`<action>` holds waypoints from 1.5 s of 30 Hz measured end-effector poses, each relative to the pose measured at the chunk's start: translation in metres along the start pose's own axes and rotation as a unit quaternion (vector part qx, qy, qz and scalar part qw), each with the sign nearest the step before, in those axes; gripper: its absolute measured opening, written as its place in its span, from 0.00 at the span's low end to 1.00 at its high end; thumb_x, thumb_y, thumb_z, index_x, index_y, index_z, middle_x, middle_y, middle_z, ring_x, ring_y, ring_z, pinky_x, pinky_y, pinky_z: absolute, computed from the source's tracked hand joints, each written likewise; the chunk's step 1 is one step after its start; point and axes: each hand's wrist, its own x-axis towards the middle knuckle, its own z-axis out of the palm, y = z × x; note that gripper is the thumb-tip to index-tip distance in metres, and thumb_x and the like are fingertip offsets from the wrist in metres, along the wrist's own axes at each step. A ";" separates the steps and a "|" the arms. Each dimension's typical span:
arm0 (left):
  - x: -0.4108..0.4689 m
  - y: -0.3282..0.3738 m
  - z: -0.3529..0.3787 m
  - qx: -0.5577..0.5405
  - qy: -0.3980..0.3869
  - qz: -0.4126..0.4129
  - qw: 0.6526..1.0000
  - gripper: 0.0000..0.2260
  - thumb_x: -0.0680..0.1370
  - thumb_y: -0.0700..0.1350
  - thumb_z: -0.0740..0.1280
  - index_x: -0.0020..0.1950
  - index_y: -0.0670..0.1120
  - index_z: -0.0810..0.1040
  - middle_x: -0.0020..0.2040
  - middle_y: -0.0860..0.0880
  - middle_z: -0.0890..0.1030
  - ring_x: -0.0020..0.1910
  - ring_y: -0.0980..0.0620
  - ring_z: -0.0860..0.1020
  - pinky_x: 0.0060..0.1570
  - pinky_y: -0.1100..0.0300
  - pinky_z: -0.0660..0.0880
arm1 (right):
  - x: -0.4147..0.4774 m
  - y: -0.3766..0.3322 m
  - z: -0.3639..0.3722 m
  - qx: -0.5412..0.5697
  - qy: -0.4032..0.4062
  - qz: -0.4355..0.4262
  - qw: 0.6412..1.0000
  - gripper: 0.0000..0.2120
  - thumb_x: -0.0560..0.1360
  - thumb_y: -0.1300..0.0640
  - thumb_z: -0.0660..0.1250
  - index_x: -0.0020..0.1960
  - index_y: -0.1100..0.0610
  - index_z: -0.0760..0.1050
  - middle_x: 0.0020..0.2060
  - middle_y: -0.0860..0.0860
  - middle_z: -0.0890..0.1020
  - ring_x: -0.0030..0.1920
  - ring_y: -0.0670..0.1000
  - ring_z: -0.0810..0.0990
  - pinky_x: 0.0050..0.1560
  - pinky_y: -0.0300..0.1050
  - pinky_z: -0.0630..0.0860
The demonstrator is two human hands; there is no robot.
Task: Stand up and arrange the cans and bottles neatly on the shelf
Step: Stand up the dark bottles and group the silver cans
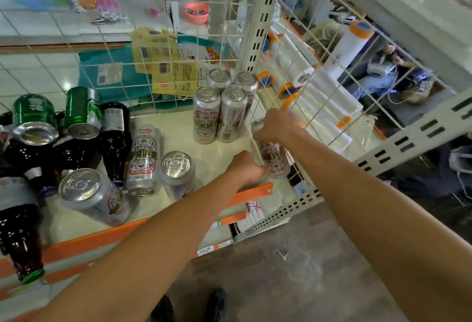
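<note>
Forearms: both reach up from the bottom of the frame and meet right of centre on one can. Dark shoes (217,301) stand on the floor below them.
Left hand (246,168): its fingers curl round the lower part of the can, gripping it from the left side.
Right hand (278,125): it is clamped over the can's top end, hiding the lid.
Held can (273,155): silver with a patterned label, it is right of centre by the front right corner of the shelf (176,130). It sits just beside the wire side panel (314,107), and one white wire crosses it. I cannot tell whether the wire touches it.
Long axis: the can is tilted, with its top toward the upper left of the frame and its base toward the lower right. Whether the base rests on anything is hidden.
Standing cans (219,114): four cans of the same kind stand upright in two pairs at the back right corner. They are up and left of the held can, near it but apart.
Deciding relation: the group lies up-left of the grip. By my judgement, the can needs righting and a short carry that way, with the right hand the nearer one.
Lying can (143,160): it is left of centre, on its side with its base toward the camera.
Front cans (94,196): two silver ones show their lids, and I cannot tell whether they are upright.
Far left: green cans (35,119) and brown bottles (115,140) lie tumbled together.
</note>
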 end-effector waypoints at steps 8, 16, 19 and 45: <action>0.013 0.024 -0.014 -0.059 0.049 -0.015 0.997 0.14 0.78 0.50 0.71 0.53 0.38 0.78 0.46 0.43 0.84 0.34 0.51 0.81 0.27 0.62 0.75 | -0.008 0.006 -0.030 0.099 0.042 0.004 0.994 0.16 0.67 0.47 0.72 0.36 0.56 0.68 0.34 0.50 0.74 0.36 0.51 0.75 0.28 0.42 0.65; 0.025 0.023 -0.033 -0.211 0.114 -0.047 0.970 0.15 0.76 0.45 0.73 0.58 0.40 0.78 0.48 0.43 0.82 0.44 0.46 0.82 0.27 0.63 0.71 | 0.005 -0.005 -0.037 0.149 0.057 0.028 0.987 0.16 0.68 0.51 0.74 0.40 0.58 0.68 0.36 0.51 0.76 0.36 0.52 0.76 0.29 0.42 0.68; 0.025 0.022 -0.035 -0.239 0.096 -0.044 0.965 0.08 0.75 0.41 0.72 0.52 0.40 0.80 0.43 0.44 0.79 0.36 0.50 0.75 0.30 0.63 0.68 | 0.011 -0.010 -0.035 0.184 0.071 0.009 0.980 0.16 0.69 0.53 0.74 0.46 0.58 0.69 0.42 0.54 0.79 0.41 0.54 0.79 0.36 0.47 0.77; -0.071 0.005 -0.177 -0.062 0.175 0.052 0.981 0.05 0.77 0.35 0.66 0.50 0.37 0.81 0.48 0.39 0.82 0.46 0.41 0.81 0.43 0.54 0.74 | -0.043 -0.063 -0.067 0.099 0.124 -0.068 0.985 0.19 0.73 0.49 0.69 0.60 0.57 0.77 0.59 0.57 0.79 0.58 0.59 0.76 0.56 0.53 0.76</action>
